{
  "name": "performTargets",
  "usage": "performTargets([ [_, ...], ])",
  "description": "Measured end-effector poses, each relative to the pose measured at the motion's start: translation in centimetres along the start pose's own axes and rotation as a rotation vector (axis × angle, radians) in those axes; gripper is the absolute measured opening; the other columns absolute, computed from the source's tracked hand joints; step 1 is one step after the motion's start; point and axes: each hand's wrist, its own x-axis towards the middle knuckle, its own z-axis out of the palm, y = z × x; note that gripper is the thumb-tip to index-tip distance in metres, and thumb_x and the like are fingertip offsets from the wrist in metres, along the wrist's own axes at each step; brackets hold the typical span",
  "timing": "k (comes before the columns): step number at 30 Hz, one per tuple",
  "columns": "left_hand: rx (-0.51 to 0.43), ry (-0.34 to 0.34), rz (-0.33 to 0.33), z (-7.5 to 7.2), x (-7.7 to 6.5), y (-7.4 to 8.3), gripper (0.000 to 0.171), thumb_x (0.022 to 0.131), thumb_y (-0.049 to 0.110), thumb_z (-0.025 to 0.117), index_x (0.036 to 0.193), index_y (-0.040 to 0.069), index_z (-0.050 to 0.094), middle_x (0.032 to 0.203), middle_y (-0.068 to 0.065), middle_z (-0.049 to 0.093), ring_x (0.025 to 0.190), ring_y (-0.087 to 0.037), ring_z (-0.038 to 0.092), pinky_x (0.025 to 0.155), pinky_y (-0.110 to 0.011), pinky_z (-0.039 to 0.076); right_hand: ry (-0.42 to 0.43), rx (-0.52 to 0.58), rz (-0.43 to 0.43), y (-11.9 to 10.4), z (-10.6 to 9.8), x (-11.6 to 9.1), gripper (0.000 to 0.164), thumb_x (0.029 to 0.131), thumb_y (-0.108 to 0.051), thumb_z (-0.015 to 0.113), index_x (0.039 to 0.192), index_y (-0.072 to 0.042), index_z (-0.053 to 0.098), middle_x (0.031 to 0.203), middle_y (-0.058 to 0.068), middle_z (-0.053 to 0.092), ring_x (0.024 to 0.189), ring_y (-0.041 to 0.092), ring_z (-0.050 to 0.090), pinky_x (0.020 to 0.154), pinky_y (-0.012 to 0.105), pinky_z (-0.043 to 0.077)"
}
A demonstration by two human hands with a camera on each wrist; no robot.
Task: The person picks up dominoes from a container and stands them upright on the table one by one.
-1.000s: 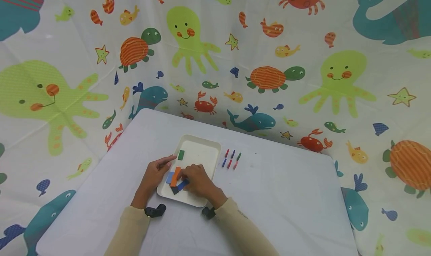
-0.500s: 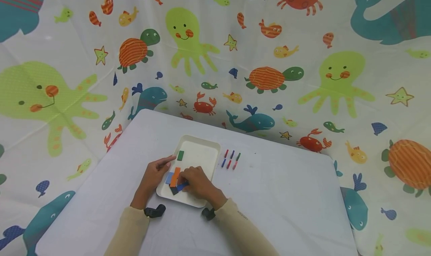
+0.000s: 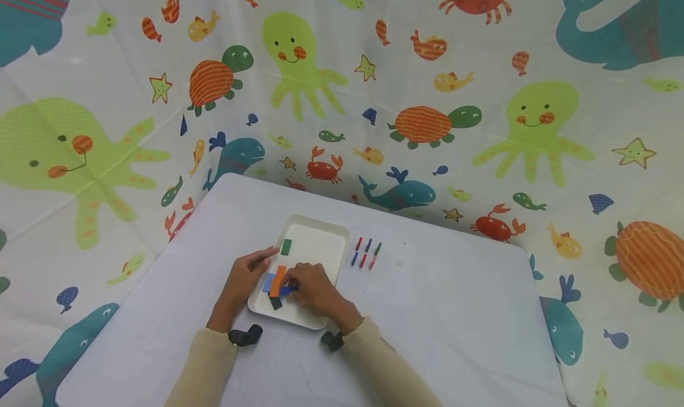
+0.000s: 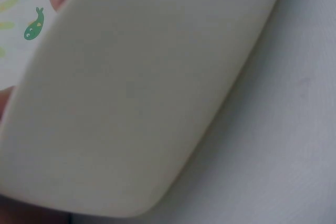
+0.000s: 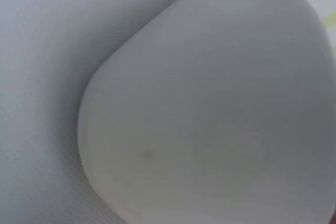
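Observation:
A cream tray (image 3: 326, 234) on the table holds several coloured blocks. My left hand (image 3: 244, 279) rests at the tray's left rim, fingers extended, near a green block (image 3: 286, 247). Over the lower part of the tray, my right hand (image 3: 315, 291) pinches a blue block (image 3: 287, 290), partly hidden by its fingers. An orange block (image 3: 277, 282) lies against that block's left end and overlaps a light blue block (image 3: 268, 283) and a dark block (image 3: 275, 302). Both wrist views are filled mostly by the tray's outer wall (image 4: 136, 98), with bits of fingers above its rim.
Right of the tray, several short red, blue and green sticks (image 3: 364, 261) lie in two rows on the white table (image 3: 454, 312). A curtain (image 3: 342, 98) printed with sea animals hangs behind the table. Dark wrist cameras (image 3: 246, 335) sit at both cuffs.
The blue block has turned from a slant to nearly level and shifted slightly up toward the orange block, with my right fingers following. The left hand has stayed in place.

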Motion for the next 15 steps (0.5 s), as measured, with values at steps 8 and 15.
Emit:
performTargets([
  [8, 0.007, -0.001, 0.003, 0.02, 0.14, -0.25, 0.036, 0.110, 0.017, 0.059, 0.145, 0.012, 0.066, 0.160, -0.011, 0.055, 0.157, -0.033, 0.043, 0.129, -0.053, 0.033, 0.071, -0.002, -0.016, 0.35, 0.00, -0.34, 0.032, 0.095, -0.023, 0.082, 0.126, -0.023, 0.075, 0.108, -0.006, 0.070, 0.102, 0.007, 0.063, 0.093, 0.023, 0.044],
  [15, 0.004, -0.001, -0.016, -0.07, 0.08, -0.30, 0.036, 0.111, 0.017, 0.058, 0.146, 0.014, 0.066, 0.162, -0.010, 0.053, 0.157, -0.033, 0.042, 0.129, -0.054, 0.034, 0.109, 0.034, 0.019, 0.24, -0.08, -0.52, 0.030, 0.097, -0.022, 0.079, 0.127, -0.022, 0.075, 0.109, -0.005, 0.067, 0.101, 0.007, 0.060, 0.092, 0.024, 0.043],
])
